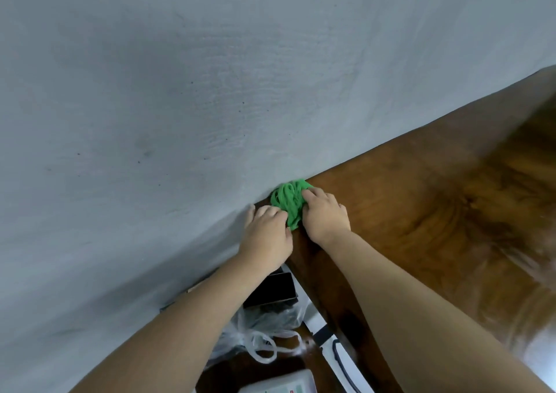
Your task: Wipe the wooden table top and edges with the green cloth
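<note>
The green cloth (288,201) is bunched up at the far left corner of the dark wooden table (436,212), right against the grey wall. My right hand (325,216) presses on the cloth's right side, fingers curled into it. My left hand (266,236) grips the cloth's left lower part at the table's corner edge, with its fingertips touching the wall. Part of the cloth is hidden under both hands.
A grey plastered wall (180,107) fills the upper left. Below the table's left edge lie a clear plastic bag (261,332), a black box (272,290), a white device (279,383) and a dark cable (340,359).
</note>
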